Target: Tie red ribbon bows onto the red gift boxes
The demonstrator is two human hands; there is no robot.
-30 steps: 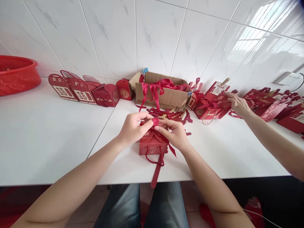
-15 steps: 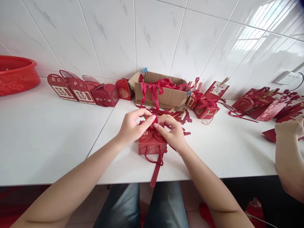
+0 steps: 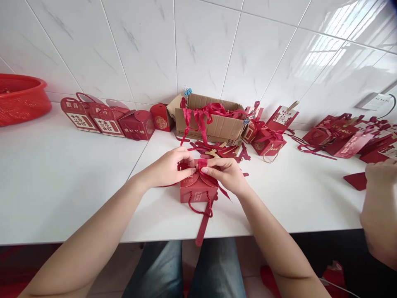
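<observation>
Near the middle of the bench (image 3: pixel 77 178), close to its near edge, a small red gift box (image 3: pixel 198 193) stands upright with its curved top flaps folded inward. A red satin ribbon (image 3: pixel 202 163) forms a loop at the top of the box, and one tail slants down toward the right. A twisted red cord handle (image 3: pixel 201 213) hangs on the near face. Below it, a flat red strip (image 3: pixel 203 227) extends from beside the box to the near edge of the bench.

The right hand (image 3: pixel 226 174) pinches the ribbon loop between thumb and fingers. The left hand (image 3: pixel 173 167) is curved at the left of the loop, thumb and fingertips beside the ribbon; whether it grips anything cannot be told.

On the far side of the gift box lies a loose pile of red and gold strips (image 3: pixel 214 150). Beyond the pile, an open cardboard carton (image 3: pixel 214 127) contains tangled red ribbons (image 3: pixel 217 109), some draped over its near wall. To the far left, red boxes (image 3: pixel 110 120) stand in a row, followed by a red plastic basket (image 3: pixel 26 103). To the far right, further red boxes (image 3: pixel 338 136) are grouped near the wall (image 3: pixel 149 49). Nearer, at the right edge, a co-worker's hand (image 3: pixel 382 174) is beside a dark red piece (image 3: pixel 356 181).
</observation>
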